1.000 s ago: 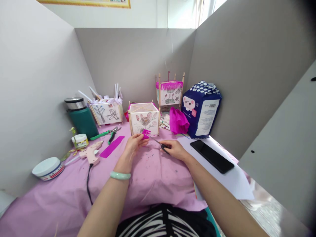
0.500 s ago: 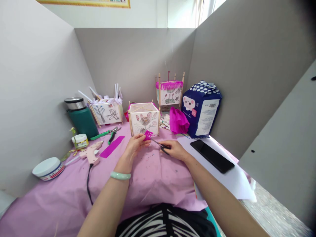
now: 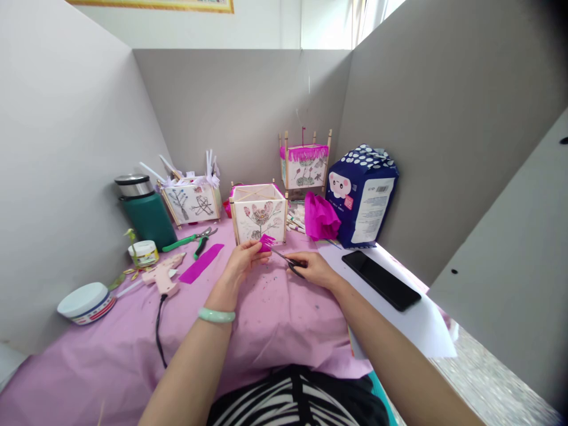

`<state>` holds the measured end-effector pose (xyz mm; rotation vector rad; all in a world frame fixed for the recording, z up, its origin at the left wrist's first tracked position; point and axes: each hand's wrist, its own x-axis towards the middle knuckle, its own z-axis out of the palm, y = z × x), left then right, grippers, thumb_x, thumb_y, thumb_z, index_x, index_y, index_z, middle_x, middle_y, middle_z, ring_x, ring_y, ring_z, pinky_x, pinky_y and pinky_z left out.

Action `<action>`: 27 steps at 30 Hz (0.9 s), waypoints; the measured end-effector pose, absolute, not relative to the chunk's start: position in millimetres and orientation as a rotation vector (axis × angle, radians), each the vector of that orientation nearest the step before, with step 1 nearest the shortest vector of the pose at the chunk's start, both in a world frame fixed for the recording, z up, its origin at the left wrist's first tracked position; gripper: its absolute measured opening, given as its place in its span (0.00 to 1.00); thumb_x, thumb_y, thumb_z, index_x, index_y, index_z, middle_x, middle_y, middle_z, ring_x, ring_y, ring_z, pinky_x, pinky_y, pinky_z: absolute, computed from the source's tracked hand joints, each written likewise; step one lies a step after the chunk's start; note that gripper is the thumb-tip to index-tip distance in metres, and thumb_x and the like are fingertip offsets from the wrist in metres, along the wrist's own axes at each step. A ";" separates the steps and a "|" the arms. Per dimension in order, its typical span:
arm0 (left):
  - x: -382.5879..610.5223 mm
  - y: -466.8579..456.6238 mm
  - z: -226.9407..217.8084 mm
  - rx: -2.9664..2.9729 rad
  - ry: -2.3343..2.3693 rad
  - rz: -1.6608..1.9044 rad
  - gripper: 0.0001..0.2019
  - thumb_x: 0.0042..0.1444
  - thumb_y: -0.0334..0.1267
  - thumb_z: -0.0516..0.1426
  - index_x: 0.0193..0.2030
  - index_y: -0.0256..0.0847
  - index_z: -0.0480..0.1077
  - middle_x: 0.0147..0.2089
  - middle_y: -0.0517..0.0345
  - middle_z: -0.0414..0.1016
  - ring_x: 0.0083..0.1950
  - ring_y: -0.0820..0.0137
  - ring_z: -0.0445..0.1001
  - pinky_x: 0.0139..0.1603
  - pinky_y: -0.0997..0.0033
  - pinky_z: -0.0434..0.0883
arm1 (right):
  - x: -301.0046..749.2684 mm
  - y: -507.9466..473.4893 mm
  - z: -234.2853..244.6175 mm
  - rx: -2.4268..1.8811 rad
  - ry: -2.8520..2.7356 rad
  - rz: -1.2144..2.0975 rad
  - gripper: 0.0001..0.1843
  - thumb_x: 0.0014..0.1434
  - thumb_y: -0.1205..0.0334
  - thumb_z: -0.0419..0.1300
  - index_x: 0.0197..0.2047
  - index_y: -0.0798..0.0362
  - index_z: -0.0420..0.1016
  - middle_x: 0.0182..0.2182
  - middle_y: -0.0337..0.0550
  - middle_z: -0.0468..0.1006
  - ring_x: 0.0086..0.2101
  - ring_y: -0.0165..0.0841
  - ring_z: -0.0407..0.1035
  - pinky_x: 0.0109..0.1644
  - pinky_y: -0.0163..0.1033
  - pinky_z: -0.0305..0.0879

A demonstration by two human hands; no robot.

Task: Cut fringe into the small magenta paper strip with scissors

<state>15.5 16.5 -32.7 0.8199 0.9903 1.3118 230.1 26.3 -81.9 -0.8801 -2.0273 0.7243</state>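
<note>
My left hand [image 3: 240, 263] pinches a small strip of fringed magenta paper [image 3: 267, 241] just in front of a white lantern box with a flower print [image 3: 260, 213]. In my right hand [image 3: 313, 270] are black-handled scissors [image 3: 289, 261], their blades pointing left at the paper strip. Both hands hover over the pink cloth [image 3: 275, 319] that covers the table. A pale green bangle [image 3: 216, 315] circles my left wrist.
A glue gun [image 3: 165, 276], a flat magenta strip [image 3: 201, 263] and green pliers [image 3: 190, 239] lie to the left. A green flask [image 3: 146, 211], a small jar [image 3: 144, 253] and a tape roll [image 3: 86, 302] stand farther left. Right: crumpled magenta paper [image 3: 320, 219], blue tissue pack [image 3: 361, 195], black phone [image 3: 380, 280]. Grey partitions surround.
The paper strip in my left hand has shifted slightly up and right toward the scissor blades. Both hands otherwise stay in place.
</note>
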 end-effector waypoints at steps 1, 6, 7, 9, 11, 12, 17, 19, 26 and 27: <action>15.5 16.7 -32.8 0.819 0.994 1.311 0.05 0.55 0.24 0.57 0.34 0.34 0.65 0.25 0.54 0.75 0.29 0.65 0.79 0.29 0.70 0.76 | 230.0 26.2 -81.6 -0.880 -2.028 0.723 0.20 0.53 0.62 0.63 0.51 0.47 0.77 0.43 0.40 0.81 0.40 0.35 0.75 0.45 0.37 0.71; 15.1 17.1 -32.7 0.823 0.992 1.303 0.05 0.54 0.24 0.58 0.33 0.34 0.65 0.26 0.52 0.76 0.29 0.64 0.80 0.30 0.69 0.76 | 229.6 26.4 -81.8 -0.870 -2.023 0.732 0.20 0.53 0.62 0.62 0.50 0.47 0.77 0.44 0.40 0.80 0.41 0.36 0.75 0.46 0.37 0.71; 15.1 16.9 -32.4 0.821 0.993 1.303 0.05 0.54 0.25 0.59 0.33 0.34 0.66 0.26 0.52 0.76 0.29 0.63 0.80 0.30 0.69 0.77 | 229.6 26.5 -82.0 -0.866 -2.022 0.738 0.20 0.53 0.63 0.62 0.51 0.47 0.77 0.44 0.40 0.80 0.41 0.36 0.75 0.46 0.38 0.71; 15.1 16.1 -31.8 0.817 0.996 1.304 0.06 0.53 0.26 0.60 0.33 0.34 0.66 0.26 0.52 0.76 0.30 0.63 0.80 0.31 0.68 0.77 | 229.9 26.7 -82.2 -0.865 -2.021 0.748 0.20 0.54 0.63 0.62 0.51 0.47 0.77 0.44 0.40 0.80 0.41 0.36 0.75 0.46 0.38 0.71; 15.1 15.2 -31.2 0.820 0.998 1.303 0.06 0.53 0.26 0.60 0.33 0.35 0.66 0.27 0.51 0.76 0.30 0.63 0.80 0.31 0.68 0.77 | 230.3 26.9 -82.4 -0.868 -2.021 0.749 0.20 0.53 0.63 0.62 0.51 0.47 0.77 0.44 0.40 0.80 0.42 0.36 0.75 0.47 0.38 0.71; 15.1 14.9 -31.0 0.827 0.999 1.299 0.06 0.54 0.26 0.60 0.32 0.35 0.66 0.27 0.51 0.76 0.31 0.63 0.80 0.32 0.68 0.77 | 230.5 27.0 -82.4 -0.870 -2.020 0.747 0.20 0.53 0.63 0.62 0.51 0.47 0.77 0.44 0.40 0.80 0.42 0.36 0.75 0.47 0.38 0.71; 14.6 15.0 -31.3 0.853 1.004 1.291 0.04 0.57 0.26 0.56 0.33 0.35 0.66 0.28 0.49 0.77 0.32 0.64 0.80 0.32 0.68 0.77 | 231.3 27.3 -82.6 -0.865 -2.024 0.728 0.20 0.54 0.62 0.62 0.51 0.47 0.77 0.44 0.39 0.80 0.42 0.35 0.75 0.48 0.38 0.70; 14.2 15.8 -32.0 0.852 1.011 1.287 0.03 0.57 0.25 0.55 0.33 0.34 0.66 0.28 0.48 0.77 0.32 0.64 0.80 0.32 0.68 0.77 | 231.4 27.1 -82.6 -0.867 -2.024 0.729 0.20 0.54 0.62 0.62 0.51 0.47 0.77 0.44 0.39 0.80 0.42 0.35 0.75 0.47 0.37 0.70; 13.9 16.4 -33.1 0.859 1.004 1.284 0.04 0.55 0.26 0.58 0.32 0.34 0.66 0.28 0.48 0.78 0.32 0.64 0.80 0.32 0.69 0.77 | 230.6 26.5 -82.3 -0.876 -2.026 0.735 0.21 0.53 0.62 0.62 0.52 0.47 0.76 0.44 0.39 0.80 0.41 0.36 0.75 0.46 0.38 0.71; 14.1 16.1 -32.9 0.855 0.999 1.286 0.04 0.55 0.26 0.59 0.32 0.34 0.66 0.28 0.48 0.78 0.32 0.63 0.80 0.32 0.69 0.77 | 230.4 26.6 -82.5 -0.879 -2.025 0.731 0.21 0.53 0.62 0.62 0.52 0.47 0.76 0.44 0.39 0.80 0.41 0.36 0.75 0.46 0.38 0.71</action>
